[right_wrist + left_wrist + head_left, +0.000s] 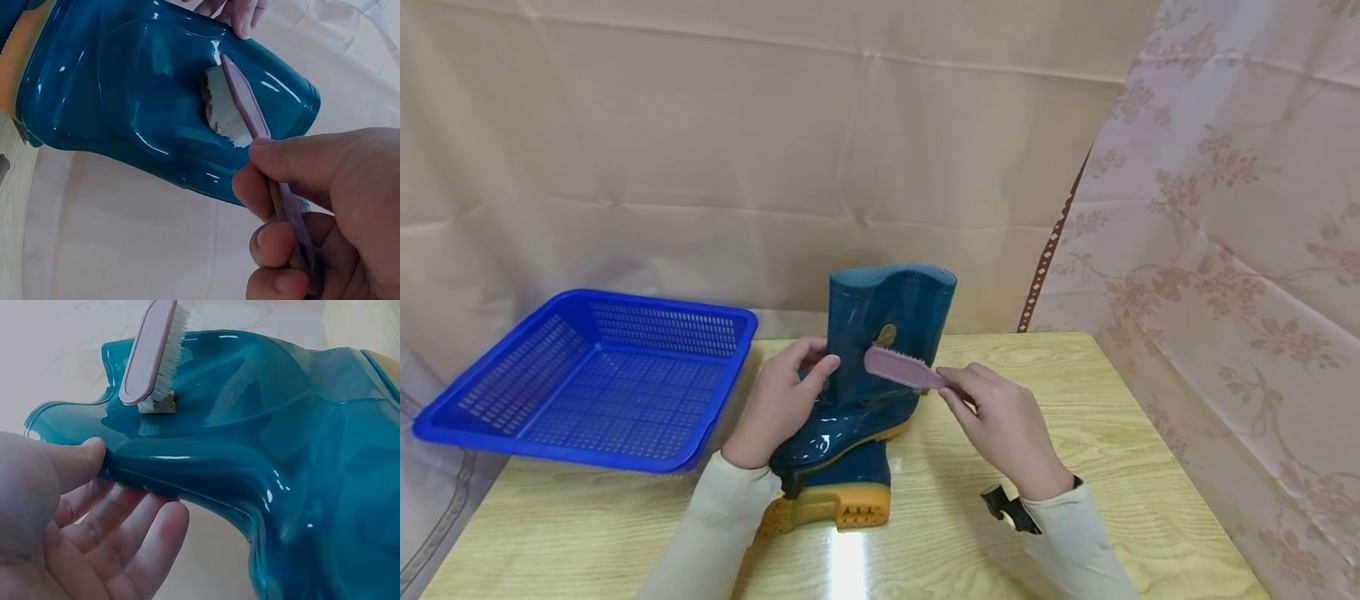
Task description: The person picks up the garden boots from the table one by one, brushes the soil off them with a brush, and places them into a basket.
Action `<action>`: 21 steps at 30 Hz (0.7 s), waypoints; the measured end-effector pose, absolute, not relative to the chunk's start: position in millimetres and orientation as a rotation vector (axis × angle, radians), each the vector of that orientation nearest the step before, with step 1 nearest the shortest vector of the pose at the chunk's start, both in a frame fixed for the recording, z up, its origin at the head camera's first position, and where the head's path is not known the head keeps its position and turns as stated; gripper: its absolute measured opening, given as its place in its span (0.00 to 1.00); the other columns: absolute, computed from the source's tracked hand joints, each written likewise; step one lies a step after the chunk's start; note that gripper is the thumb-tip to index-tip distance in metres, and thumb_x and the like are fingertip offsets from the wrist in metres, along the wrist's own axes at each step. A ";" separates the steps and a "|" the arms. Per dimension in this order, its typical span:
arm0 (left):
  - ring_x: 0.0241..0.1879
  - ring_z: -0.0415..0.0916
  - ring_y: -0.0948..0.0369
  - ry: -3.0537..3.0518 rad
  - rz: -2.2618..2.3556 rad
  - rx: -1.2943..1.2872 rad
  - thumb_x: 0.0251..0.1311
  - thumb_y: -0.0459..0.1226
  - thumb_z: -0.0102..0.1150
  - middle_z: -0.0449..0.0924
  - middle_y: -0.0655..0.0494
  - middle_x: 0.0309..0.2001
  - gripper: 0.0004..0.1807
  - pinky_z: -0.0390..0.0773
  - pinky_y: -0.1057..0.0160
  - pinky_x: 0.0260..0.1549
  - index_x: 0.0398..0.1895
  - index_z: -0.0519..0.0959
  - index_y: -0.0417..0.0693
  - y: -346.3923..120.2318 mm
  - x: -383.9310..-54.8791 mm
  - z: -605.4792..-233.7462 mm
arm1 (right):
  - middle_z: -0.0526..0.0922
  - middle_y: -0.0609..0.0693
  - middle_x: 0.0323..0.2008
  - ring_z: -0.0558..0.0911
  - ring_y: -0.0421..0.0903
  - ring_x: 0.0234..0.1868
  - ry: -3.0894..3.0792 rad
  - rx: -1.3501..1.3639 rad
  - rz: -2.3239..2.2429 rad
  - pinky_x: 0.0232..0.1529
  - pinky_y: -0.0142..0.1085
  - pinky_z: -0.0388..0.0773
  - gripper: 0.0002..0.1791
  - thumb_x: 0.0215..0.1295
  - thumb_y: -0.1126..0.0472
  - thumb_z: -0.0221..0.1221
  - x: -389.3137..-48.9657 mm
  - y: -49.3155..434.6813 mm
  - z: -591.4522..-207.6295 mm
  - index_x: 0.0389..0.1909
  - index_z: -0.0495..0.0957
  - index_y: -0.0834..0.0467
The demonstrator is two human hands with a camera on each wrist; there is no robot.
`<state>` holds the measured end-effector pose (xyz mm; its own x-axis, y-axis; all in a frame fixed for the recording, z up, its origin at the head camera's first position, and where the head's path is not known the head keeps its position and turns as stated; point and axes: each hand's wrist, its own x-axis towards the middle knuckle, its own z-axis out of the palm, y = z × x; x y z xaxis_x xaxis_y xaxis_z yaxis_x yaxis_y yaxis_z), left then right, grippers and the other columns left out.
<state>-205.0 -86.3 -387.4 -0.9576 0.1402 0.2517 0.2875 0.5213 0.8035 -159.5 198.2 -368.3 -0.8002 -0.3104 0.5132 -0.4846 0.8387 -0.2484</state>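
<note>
A glossy teal rubber boot (857, 312) stands with its toe pointing left, its lower part over a second boot (850, 467) lying on its side with a yellow sole. My left hand (786, 396) grips the edge of the upper boot's shaft, the thumb (84, 459) on the near face and the other fingers round the edge. In my right hand (1000, 417) is the handle of a pink scrub brush (898, 368). Its white bristles (225, 109) lie against the shaft, over a brownish patch (159, 403) that they partly cover.
On the left of the wooden table (1037, 533) stands a blue plastic basket (718, 317) with mesh walls. A beige cloth (737, 150) hangs behind, and a pink floral curtain (1240, 250) hangs on the right. Around the right wrist is a black strap (1011, 508).
</note>
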 end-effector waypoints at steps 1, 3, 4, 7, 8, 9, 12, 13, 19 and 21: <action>0.49 0.78 0.54 -2.600 -1.416 -0.361 0.76 0.46 0.56 0.84 0.54 0.48 0.15 0.83 0.49 0.49 0.59 0.79 0.51 -86.4 -205.3 -387.4 | 0.85 0.45 0.33 0.68 0.36 0.22 -2.556 0.581 0.516 0.20 0.29 0.63 0.14 0.66 0.59 0.70 -159.5 198.0 -367.8 0.52 0.88 0.54; 0.49 0.78 0.54 -2.594 -1.417 -0.351 0.76 0.45 0.56 0.84 0.54 0.47 0.15 0.83 0.50 0.48 0.58 0.79 0.50 -86.5 -205.7 -387.2 | 0.85 0.45 0.33 0.68 0.36 0.22 -2.554 0.576 0.524 0.20 0.30 0.63 0.13 0.66 0.59 0.70 -159.4 198.0 -367.1 0.51 0.88 0.53; 0.49 0.78 0.54 -2.591 -1.419 -0.346 0.76 0.45 0.56 0.84 0.54 0.47 0.15 0.83 0.50 0.48 0.58 0.79 0.50 -86.5 -205.9 -387.4 | 0.84 0.45 0.33 0.68 0.36 0.22 -2.555 0.575 0.529 0.20 0.30 0.63 0.13 0.66 0.59 0.70 -159.5 198.1 -366.9 0.51 0.88 0.53; 0.48 0.78 0.54 -2.587 -1.422 -0.339 0.76 0.45 0.56 0.84 0.53 0.47 0.14 0.83 0.50 0.48 0.57 0.79 0.50 -86.7 -206.2 -387.6 | 0.84 0.44 0.33 0.70 0.35 0.23 -2.554 0.605 0.544 0.22 0.29 0.66 0.13 0.67 0.59 0.70 -160.0 198.5 -366.2 0.51 0.88 0.53; 0.48 0.78 0.54 -2.586 -1.421 -0.340 0.76 0.45 0.56 0.84 0.53 0.47 0.14 0.83 0.51 0.47 0.57 0.79 0.50 -86.7 -206.2 -387.7 | 0.84 0.43 0.33 0.70 0.35 0.23 -2.554 0.632 0.547 0.22 0.29 0.67 0.13 0.67 0.59 0.70 -160.4 198.8 -366.4 0.51 0.88 0.53; 0.48 0.78 0.54 -2.586 -1.418 -0.343 0.76 0.45 0.56 0.84 0.53 0.47 0.14 0.83 0.51 0.47 0.57 0.79 0.50 -86.7 -206.1 -387.8 | 0.84 0.42 0.33 0.70 0.35 0.24 -2.552 0.669 0.548 0.22 0.29 0.67 0.13 0.67 0.60 0.70 -160.7 199.0 -366.7 0.51 0.88 0.54; 0.47 0.78 0.55 -2.596 -1.401 -0.362 0.76 0.45 0.57 0.84 0.54 0.47 0.14 0.83 0.51 0.47 0.58 0.79 0.50 -87.0 -204.8 -387.5 | 0.83 0.41 0.32 0.70 0.34 0.23 -2.536 0.807 0.548 0.22 0.27 0.68 0.13 0.67 0.61 0.69 -161.7 198.6 -367.7 0.51 0.88 0.54; 0.47 0.78 0.55 -2.600 -1.401 -0.376 0.76 0.45 0.57 0.84 0.54 0.47 0.14 0.83 0.51 0.47 0.58 0.79 0.50 -87.0 -204.2 -387.4 | 0.83 0.41 0.32 0.69 0.34 0.23 -2.529 0.845 0.545 0.22 0.27 0.67 0.13 0.67 0.61 0.69 -162.0 198.4 -368.3 0.51 0.88 0.54; 0.45 0.79 0.57 -2.617 -1.416 -0.455 0.75 0.44 0.58 0.84 0.57 0.46 0.13 0.83 0.52 0.47 0.57 0.80 0.52 -85.3 -202.1 -385.9 | 0.85 0.42 0.33 0.69 0.33 0.23 -2.484 0.838 0.544 0.22 0.27 0.67 0.12 0.67 0.61 0.69 -161.3 197.6 -371.1 0.50 0.88 0.54; 0.45 0.79 0.57 -2.617 -1.419 -0.458 0.75 0.44 0.58 0.84 0.57 0.46 0.13 0.82 0.52 0.47 0.57 0.80 0.52 -84.7 -202.3 -385.8 | 0.84 0.42 0.33 0.70 0.34 0.23 -2.489 0.788 0.539 0.22 0.28 0.67 0.11 0.67 0.60 0.70 -160.3 198.1 -371.5 0.49 0.87 0.54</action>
<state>-202.3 -84.7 -385.8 -0.9456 0.2021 0.2548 0.3238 0.5118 0.7958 -160.3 198.1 -371.5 -0.7240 -0.4283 0.5407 -0.6137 0.7578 -0.2215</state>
